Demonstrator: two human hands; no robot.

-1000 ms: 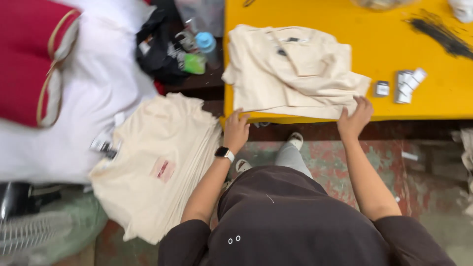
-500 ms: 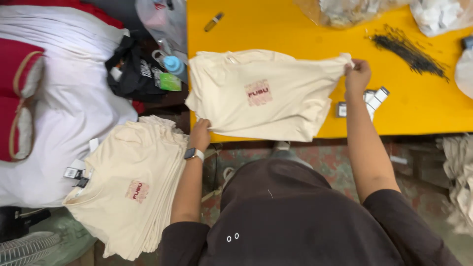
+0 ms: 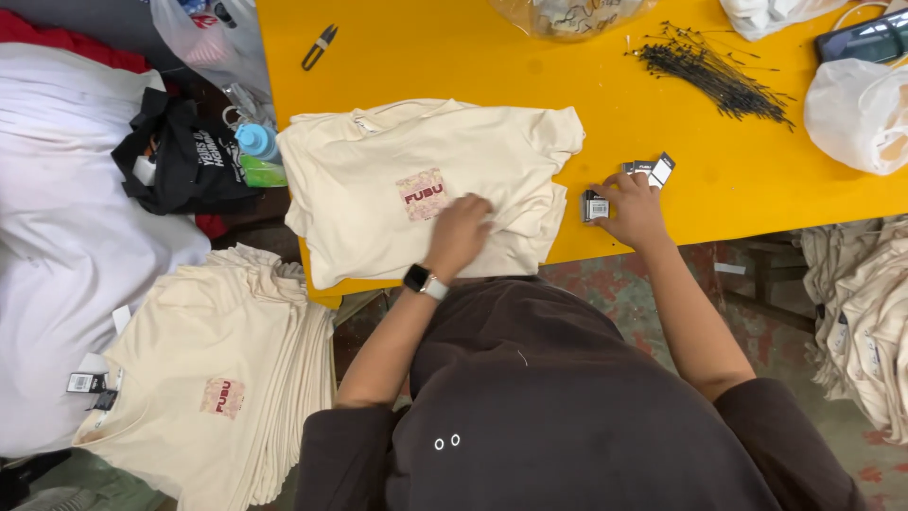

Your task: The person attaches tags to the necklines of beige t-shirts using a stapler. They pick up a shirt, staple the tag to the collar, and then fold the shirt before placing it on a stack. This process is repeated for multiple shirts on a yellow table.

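One shirt (image 3: pixel 426 189) on the counter (image 3: pixel 473 57): left hand (image 3: pixel 459 232) flat, grip released; right hand (image 3: pixel 632 208) pinching one tag (image 3: pixel 596 207).

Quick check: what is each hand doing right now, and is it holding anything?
Left hand: open, flat on the folded cream cotton T-shirt, holding nothing.
Right hand: fingers on the small black-and-white paper tags; grip cannot be told.

cream shirt (image 3: pixel 378 180), yellow table (image 3: pixel 454 57), black ties (image 3: pixel 709 71)
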